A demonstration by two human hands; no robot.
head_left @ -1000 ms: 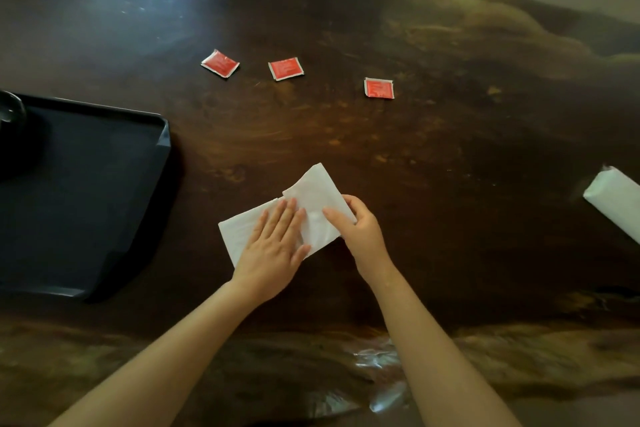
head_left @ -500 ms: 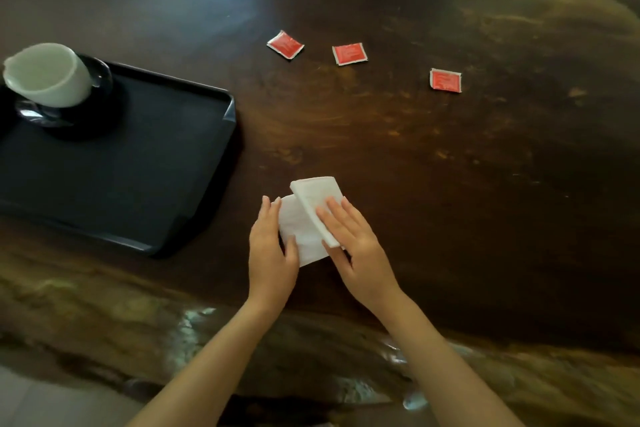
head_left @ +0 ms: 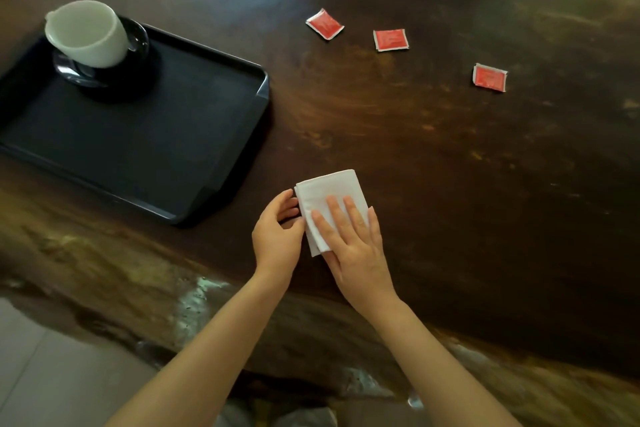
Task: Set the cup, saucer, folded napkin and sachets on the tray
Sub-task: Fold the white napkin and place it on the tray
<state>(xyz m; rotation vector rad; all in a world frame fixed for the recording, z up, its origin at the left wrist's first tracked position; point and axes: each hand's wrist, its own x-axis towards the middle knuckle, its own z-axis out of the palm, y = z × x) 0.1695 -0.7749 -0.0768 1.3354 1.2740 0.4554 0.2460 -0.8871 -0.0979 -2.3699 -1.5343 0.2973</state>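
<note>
A white folded paper napkin [head_left: 329,187] is lying flat on the dark polished wooden table [head_left: 450,184], just off the near right corner of the black rectangular plastic tray [head_left: 194,135] and not yet on it. The right hand [head_left: 353,243] is pressing down on the napkin with straight, spread fingers, while the left hand [head_left: 277,232] is curling in and pinching the edge that is facing the tray. The napkin's long axis is running away from the person, roughly alongside the tray's right rim, with its far end leaning slightly toward the tray; the stacked layers seem to be showing on the tray side. The likely trouble is the fold springing open once the flat hand lifts, since soft paper is holding no firm crease. A one-edge pinch could also let the lower layers slide or droop on the way over. The white ceramic cup [head_left: 86,33] is sitting on the dark glass saucer [head_left: 138,42] in the tray's far left corner, well away from that path. The three red square sachets [head_left: 390,40] are waiting on the table, well right of the tray and beyond it.
</note>
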